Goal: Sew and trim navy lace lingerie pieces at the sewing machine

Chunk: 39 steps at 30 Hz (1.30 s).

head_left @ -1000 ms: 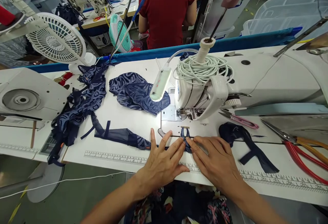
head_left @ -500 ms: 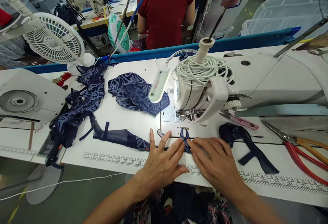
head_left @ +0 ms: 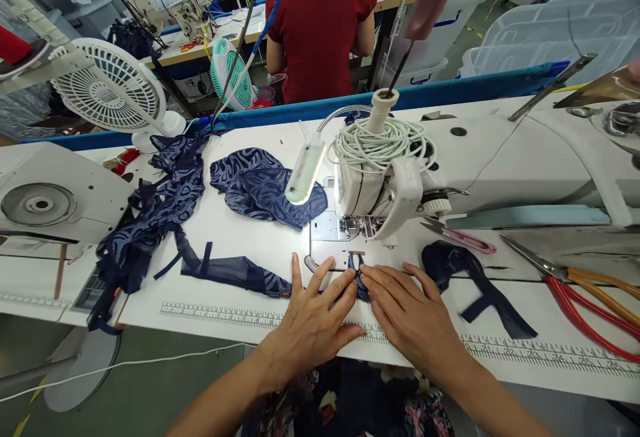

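Observation:
My left hand (head_left: 317,317) lies on the white table with its fingers spread, fingertips touching the left side of a small navy patterned piece (head_left: 361,280). On the other side, my right hand (head_left: 407,310) rests flat, its fingertips on the same piece. That piece lies just in front of the sewing machine's needle area (head_left: 353,225). A long navy strip (head_left: 235,271) runs leftward from beneath my left hand. Right of my right hand lies another navy strap piece (head_left: 477,283). Patterned navy fabric (head_left: 267,187) is spread behind my left hand.
Red-handled scissors (head_left: 570,297) and pink snips (head_left: 465,240) lie at the right. A navy fabric pile (head_left: 160,203) and a white fan (head_left: 110,83) are at the left. A printed ruler (head_left: 220,313) follows the front edge. A person in red (head_left: 323,30) sits beyond.
The view has shifted slightly. My right hand's fingers have drawn a little closer to my left hand over the small piece, and its thumb-side finger has lifted outward. My left hand stays nearly in place.

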{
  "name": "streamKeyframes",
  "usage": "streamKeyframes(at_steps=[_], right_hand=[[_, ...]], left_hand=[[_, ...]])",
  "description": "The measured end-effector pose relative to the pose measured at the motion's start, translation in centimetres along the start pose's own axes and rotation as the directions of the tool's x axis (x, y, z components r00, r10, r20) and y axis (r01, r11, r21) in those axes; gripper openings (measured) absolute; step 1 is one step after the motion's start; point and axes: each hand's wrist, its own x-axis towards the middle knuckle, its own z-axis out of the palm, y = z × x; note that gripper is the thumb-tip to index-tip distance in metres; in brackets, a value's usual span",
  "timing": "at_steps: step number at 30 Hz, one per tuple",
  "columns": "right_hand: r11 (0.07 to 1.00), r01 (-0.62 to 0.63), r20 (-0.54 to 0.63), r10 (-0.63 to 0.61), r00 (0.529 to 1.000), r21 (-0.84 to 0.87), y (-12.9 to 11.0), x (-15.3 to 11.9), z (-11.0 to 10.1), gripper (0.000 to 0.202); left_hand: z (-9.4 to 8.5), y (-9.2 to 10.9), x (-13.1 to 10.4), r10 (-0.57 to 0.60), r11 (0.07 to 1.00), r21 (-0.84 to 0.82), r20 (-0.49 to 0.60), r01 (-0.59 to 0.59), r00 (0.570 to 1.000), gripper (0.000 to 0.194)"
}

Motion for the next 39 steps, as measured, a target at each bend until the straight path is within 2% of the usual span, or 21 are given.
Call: streamKeyframes(at_steps=[2,4,6,8,10,12,15,17,20,22,23,25,27,30,33,36,39], right_hand=[[1.0,0.008,-0.015,-0.008,1.0,-0.004,0.0,0.1,-0.2,0.027],[1.0,0.007,-0.035,-0.007,0.999,-0.012,-0.1,0.2,-0.3,0.026],[1.0,0.0,-0.053,-0.002,0.999,-0.026,-0.1,0.2,-0.3,0.025],[0.999,-0.006,-0.067,0.003,0.998,-0.044,-0.2,0.1,-0.2,0.024],[0.998,-0.003,-0.067,-0.001,0.998,-0.059,-0.2,-0.1,-0.2,0.024],[0.999,-0.014,-0.061,0.012,0.998,-0.042,-0.1,-0.3,-0.2,0.025],[0.98,-0.132,-0.051,0.141,0.989,0.147,0.1,-0.2,-0.6,0.028],[0.875,-0.3,0.028,0.313,0.949,0.38,0.1,0.3,-1.1,0.032],[0.523,-0.504,0.27,0.461,0.846,0.687,0.0,1.3,-1.5,0.041],[0.338,-0.531,0.343,0.479,0.808,0.777,-0.3,1.8,-1.4,0.043],[0.295,-0.526,0.344,0.494,0.799,0.798,-0.5,2.0,-1.3,0.043],[0.271,-0.517,0.328,0.521,0.788,0.812,-0.8,2.1,-1.1,0.042],[0.265,-0.512,0.323,0.526,0.787,0.817,-1.1,2.1,-0.9,0.041],[0.246,-0.504,0.337,0.501,0.797,0.828,-1.2,2.2,-1.2,0.042],[0.174,-0.501,0.375,0.473,0.798,0.847,-1.3,2.4,-1.9,0.043],[0.089,-0.491,0.4,0.466,0.789,0.866,-1.3,2.7,-2.6,0.043],[0.081,-0.46,0.372,0.473,0.799,0.884,-1.4,2.8,-2.8,0.035]], left_hand=[[-0.4,0.3,0.3,-0.039,0.998,-0.048,0.003,0.039,0.999,0.049],[-0.6,0.7,1.1,-0.159,0.983,-0.096,-0.031,0.155,0.987,0.035],[-0.4,1.1,2.1,-0.332,0.939,-0.121,-0.083,0.321,0.94,0.021],[0.2,1.4,3.0,-0.441,0.896,-0.116,-0.109,0.429,0.891,0.01],[0.8,1.6,3.7,-0.453,0.891,-0.094,-0.117,0.444,0.884,0.006],[1.3,1.7,3.8,-0.421,0.907,-0.089,-0.137,0.412,0.897,0.009],[1.5,1.8,3.4,-0.365,0.929,-0.144,-0.212,0.341,0.907,0.012],[1.2,1.9,2.9,-0.326,0.938,-0.213,-0.271,0.274,0.906,0.013],[0.4,2.2,2.3,-0.318,0.919,-0.33,-0.299,0.215,0.9,0.011],[-0.2,2.2,2.1,-0.401,0.842,-0.478,-0.241,0.252,0.884,0.009],[-0.5,2.2,2.1,-0.458,0.765,-0.579,-0.18,0.283,0.871,0.005],[-1.0,1.9,2.1,-0.533,0.565,-0.758,-0.032,0.327,0.845,0.006],[-1.5,1.6,2.2,-0.521,0.407,-0.85,0.085,0.335,0.849,0.011],[-2.0,1.3,2.4,-0.469,0.283,-0.905,0.157,0.317,0.869,0.024],[-2.2,1.2,2.5,-0.432,0.126,-0.947,0.214,0.294,0.876,0.03],[-2.3,1.2,2.5,-0.384,0.037,-0.954,0.262,0.299,0.885,0.035],[-2.4,0.8,2.7,-0.341,0.063,-0.943,0.286,0.326,0.895,0.037]])
